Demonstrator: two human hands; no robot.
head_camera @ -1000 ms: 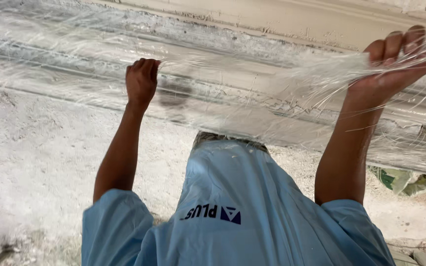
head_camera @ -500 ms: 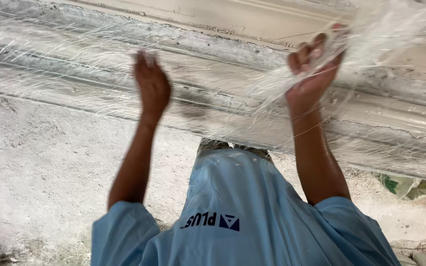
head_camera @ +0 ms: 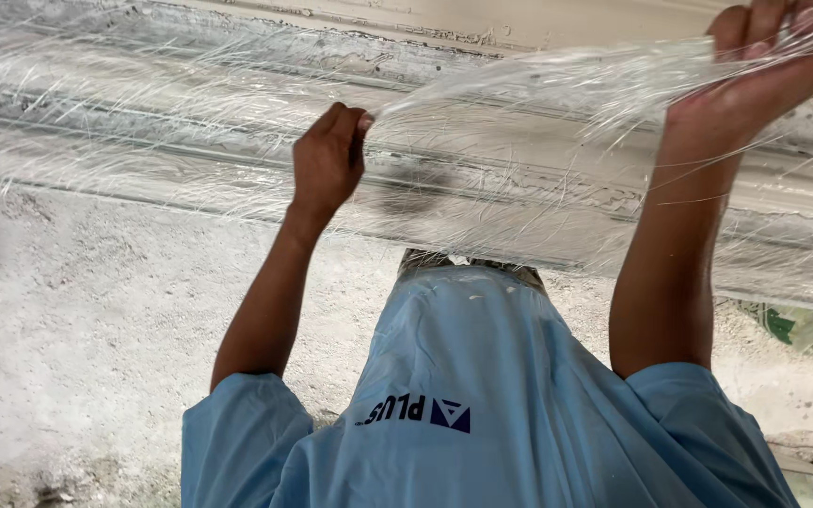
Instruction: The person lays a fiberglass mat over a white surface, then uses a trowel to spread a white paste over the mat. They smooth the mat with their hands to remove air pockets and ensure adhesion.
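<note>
Both hands have spread apart again. Left hand (head_camera: 328, 160) and right hand (head_camera: 766, 71) each pinch one glass-fibre sheet (head_camera: 557, 89), stretched above one long white moulding (head_camera: 190, 141).

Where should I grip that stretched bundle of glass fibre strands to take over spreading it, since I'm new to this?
Grip the fibre bundle at its two gathered ends, as the left hand pinches one and the right hand clutches the other. Come from above, on the near side of the long white moulding: the middle fans into loose strands that would likely part.
</note>
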